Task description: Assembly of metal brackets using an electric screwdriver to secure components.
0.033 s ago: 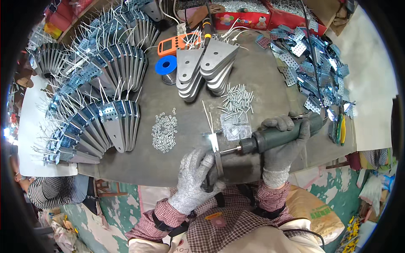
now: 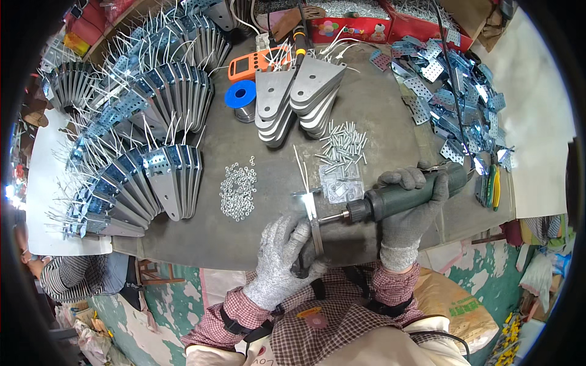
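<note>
My gloved left hand (image 2: 278, 262) grips a narrow metal bracket (image 2: 315, 230) seen edge-on, with white wires (image 2: 303, 171) rising from its far end. In my gloved right hand (image 2: 410, 229) lies a dark green electric screwdriver (image 2: 397, 200), held level and pointing left. Its bit (image 2: 333, 217) reaches the bracket's right side; whether a screw sits at the tip is too small to tell. Just beyond the tool are a small clear plastic piece (image 2: 342, 186) and a heap of screws (image 2: 345, 145). Loose nuts (image 2: 238, 192) lie left of the bracket.
Rows of wired brackets (image 2: 174, 183) fill the left side. Two stacks of grey plates (image 2: 271, 97) stand behind the screws, near a blue solder spool (image 2: 240, 94) and an orange meter (image 2: 253, 63). Perforated plates (image 2: 458, 91) and pliers (image 2: 492, 188) lie right; a cable (image 2: 453, 73) hangs there.
</note>
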Demonstrator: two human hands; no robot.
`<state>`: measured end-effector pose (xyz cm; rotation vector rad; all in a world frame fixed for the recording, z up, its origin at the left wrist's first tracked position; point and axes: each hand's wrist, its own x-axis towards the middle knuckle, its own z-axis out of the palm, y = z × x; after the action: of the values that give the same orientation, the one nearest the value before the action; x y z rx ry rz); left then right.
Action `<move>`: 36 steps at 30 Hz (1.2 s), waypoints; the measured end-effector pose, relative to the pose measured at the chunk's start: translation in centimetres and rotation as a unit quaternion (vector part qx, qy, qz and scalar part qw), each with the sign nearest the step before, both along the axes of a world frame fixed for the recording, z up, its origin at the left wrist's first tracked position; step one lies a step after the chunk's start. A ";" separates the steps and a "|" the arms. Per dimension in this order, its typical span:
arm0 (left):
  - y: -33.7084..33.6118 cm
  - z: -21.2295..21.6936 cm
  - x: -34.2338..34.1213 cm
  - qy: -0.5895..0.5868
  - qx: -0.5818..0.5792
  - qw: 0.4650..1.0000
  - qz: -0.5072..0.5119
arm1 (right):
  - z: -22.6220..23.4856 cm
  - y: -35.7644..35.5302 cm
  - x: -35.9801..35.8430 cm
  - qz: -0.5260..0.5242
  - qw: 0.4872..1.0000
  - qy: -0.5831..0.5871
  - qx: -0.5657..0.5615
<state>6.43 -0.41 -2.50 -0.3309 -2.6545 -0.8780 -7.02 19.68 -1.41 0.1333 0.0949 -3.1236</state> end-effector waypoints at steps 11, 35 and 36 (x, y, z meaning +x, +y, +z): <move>-3.7 1.9 -1.4 -0.041 0.054 0.995 0.074 | 0.1 0.0 0.0 0.010 1.000 0.019 0.020; -4.7 5.6 -5.5 -0.036 -0.081 0.993 0.073 | -0.1 0.0 -0.2 0.003 0.997 0.020 0.078; -4.2 4.8 -4.4 -0.087 0.062 0.992 0.065 | -0.1 -0.1 0.0 0.003 0.997 0.018 0.074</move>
<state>2.01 -4.60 2.28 -0.0524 -2.7251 -1.0677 -7.04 19.60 -1.48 0.0772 0.3280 -3.1114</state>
